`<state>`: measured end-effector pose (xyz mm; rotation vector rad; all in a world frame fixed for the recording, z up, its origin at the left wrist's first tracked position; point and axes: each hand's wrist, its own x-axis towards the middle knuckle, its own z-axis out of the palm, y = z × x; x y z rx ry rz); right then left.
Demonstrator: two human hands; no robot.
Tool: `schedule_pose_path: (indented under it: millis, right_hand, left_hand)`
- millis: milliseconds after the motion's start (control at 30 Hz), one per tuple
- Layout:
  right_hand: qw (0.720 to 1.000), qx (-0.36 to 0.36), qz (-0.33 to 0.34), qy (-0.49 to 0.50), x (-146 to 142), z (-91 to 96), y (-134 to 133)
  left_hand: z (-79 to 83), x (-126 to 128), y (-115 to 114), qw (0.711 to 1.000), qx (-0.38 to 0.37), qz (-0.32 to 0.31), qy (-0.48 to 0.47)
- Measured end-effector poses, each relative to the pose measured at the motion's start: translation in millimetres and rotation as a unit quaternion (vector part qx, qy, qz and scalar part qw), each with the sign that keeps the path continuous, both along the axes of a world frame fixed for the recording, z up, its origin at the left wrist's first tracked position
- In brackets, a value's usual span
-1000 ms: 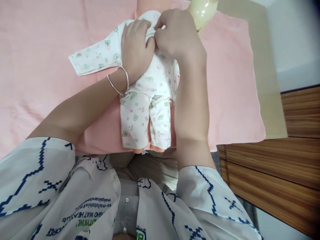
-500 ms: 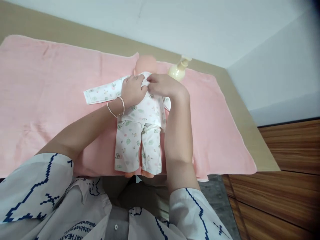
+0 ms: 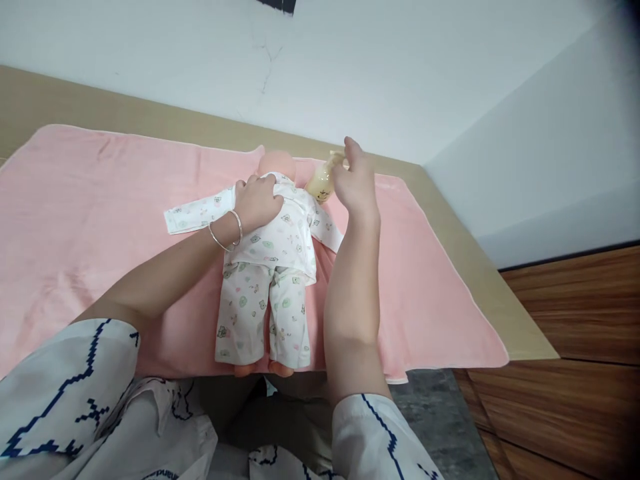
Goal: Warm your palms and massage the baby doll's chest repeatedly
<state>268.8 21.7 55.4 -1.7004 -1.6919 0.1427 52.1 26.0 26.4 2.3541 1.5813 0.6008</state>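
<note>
A doll (image 3: pixel 277 165) in a white printed top (image 3: pixel 273 243) and matching trousers (image 3: pixel 245 317) lies on a pink towel, feet toward me. My left hand (image 3: pixel 259 202) rests on the upper part of the top, near the collar, thumb apart from the fingers. My right hand (image 3: pixel 357 180) is raised beside a cream pump bottle (image 3: pixel 319 185) at the doll's head, thumb and finger apart. It covers part of the bottle; whether they touch I cannot tell. One sleeve (image 3: pixel 197 212) stretches out left, the other (image 3: pixel 327 227) slants down right.
The pink towel (image 3: pixel 100 253) covers much of the wooden table (image 3: pixel 475 280), overhanging its front edge. A white wall (image 3: pixel 200 60) stands behind the table. Brown wood-grain panels (image 3: pixel 575 307) are at the right, above a grey floor (image 3: pixel 440 413).
My right hand has left the doll's collar and moved right to the pump bottle, uncovering the right sleeve. My left hand stays on the top. The view has shifted slightly, showing more wall.
</note>
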Motion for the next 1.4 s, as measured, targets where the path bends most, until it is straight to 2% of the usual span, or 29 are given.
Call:
schedule_pose_path:
  millis: [67, 133, 200, 300, 400, 500, 667, 767, 933, 1033, 1133, 1167, 1233, 1300, 1400]
  right_hand:
    - [1.000, -0.011, 0.016, 0.000, 2, -6.1, 5]
    - [0.999, -0.020, 0.023, -0.017, 1, -8.1, 7]
    - [0.998, -0.036, 0.017, -0.054, -3, -7.6, 6]
    - [0.992, -0.052, -0.006, -0.117, -10, -6.3, 4]
    - [0.988, -0.058, -0.016, -0.139, -15, -6.7, 3]
    - [0.989, -0.053, -0.022, -0.135, -17, -8.2, 4]
    - [0.991, -0.052, -0.045, -0.112, -21, -8.8, 5]
    - [0.991, -0.056, -0.055, -0.106, -20, -8.5, 3]
    - [0.991, -0.062, -0.058, -0.100, -20, -9.4, -1]
    - [0.987, -0.079, -0.082, -0.111, -32, -7.5, -4]
    - [0.986, -0.055, -0.106, -0.116, -58, -5.2, -9]
    - [0.989, -0.037, -0.093, -0.106, -69, -5.6, -11]
    - [0.998, -0.020, -0.024, -0.063, -95, -9.5, -15]
    - [0.997, -0.050, 0.060, -0.002, -121, -17.0, -22]
    - [0.986, -0.103, 0.119, 0.053, -157, -28.0, -37]
  left_hand:
    - [9.7, 9, 5, 0.997, -0.022, 0.001, -0.069]
    - [20.4, 24, 14, 0.978, -0.067, -0.019, -0.195]
    - [28.9, 41, 26, 0.925, -0.149, -0.056, -0.345]
    - [33.8, 62, 48, 0.818, -0.264, -0.087, -0.504]
    - [31.8, 75, 65, 0.737, -0.332, -0.090, -0.581]
    - [30.4, 78, 70, 0.688, -0.377, -0.093, -0.613]
    - [34.6, 65, 49, 0.660, -0.389, -0.069, -0.639]
    - [32.5, 40, 30, 0.628, -0.416, -0.050, -0.655]
    - [17.5, -8, 9, 0.590, -0.432, 0.016, -0.682]
    - [13.9, -23, 2, 0.572, -0.443, 0.027, -0.690]
    - [21.5, -27, -7, 0.542, -0.468, 0.032, -0.697]
    - [25.9, -27, -10, 0.529, -0.474, 0.030, -0.703]
    - [34.8, -29, -14, 0.505, -0.479, 0.016, -0.717]
    - [40.8, -33, -14, 0.488, -0.483, -0.004, -0.727]
    - [39.7, -41, -6, 0.490, -0.496, -0.005, -0.717]
